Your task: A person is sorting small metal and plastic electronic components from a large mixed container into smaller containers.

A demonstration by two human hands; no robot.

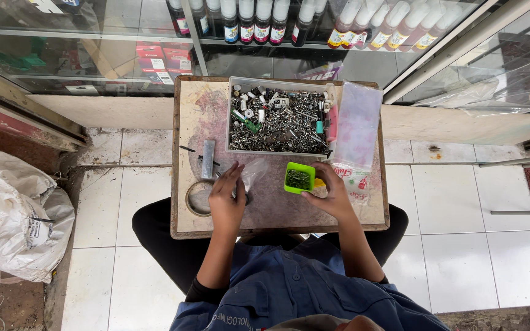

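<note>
A small worn wooden table [363, 214] rests over my lap. My left hand [227, 199] lies on it, fingers pinching a thin clear plastic bag [254, 171]. My right hand [332, 193] grips a small green square tub [299, 178] filled with tiny dark screws. Just beyond both hands stands a clear plastic box [277, 119] full of mixed screws, metal bits and small parts.
A grey metal bar [208, 158] and a round metal ring [199, 197] lie left of my left hand. A plastic pouch [357, 132] lies at the table's right. A glass cabinet with ink bottles [259, 21] stands ahead. A white sack [16, 214] sits on the floor at left.
</note>
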